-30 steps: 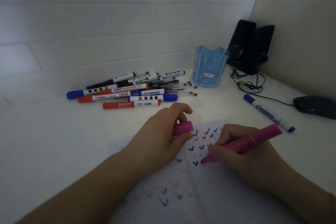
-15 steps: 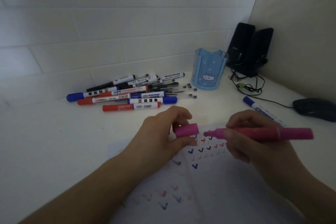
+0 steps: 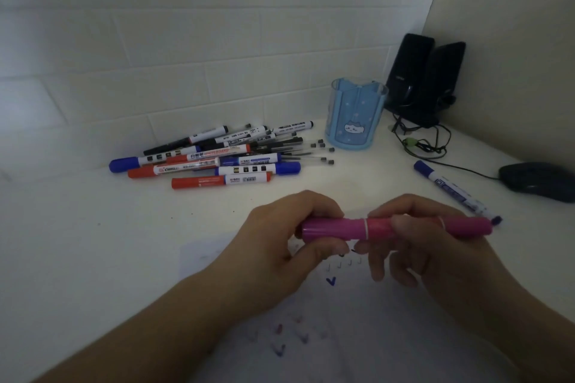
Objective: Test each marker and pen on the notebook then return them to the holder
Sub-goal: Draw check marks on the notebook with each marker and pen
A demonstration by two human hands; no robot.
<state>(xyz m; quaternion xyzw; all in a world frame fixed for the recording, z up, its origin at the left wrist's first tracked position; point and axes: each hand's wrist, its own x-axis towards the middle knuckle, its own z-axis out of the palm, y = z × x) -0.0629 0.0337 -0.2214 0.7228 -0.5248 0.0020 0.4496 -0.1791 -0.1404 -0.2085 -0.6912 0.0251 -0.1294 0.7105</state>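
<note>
1. The left hand pinches the cap end of the pink marker; the right hand grips the barrel. The cap looks seated.
2. The marker is held level, long axis left to right, above the notebook with its tick marks.
3. The holder stands far and slightly left of the right hand, which seems better placed to carry the marker there.
4. Untested pens lie on the tabletop, far left.
</note>
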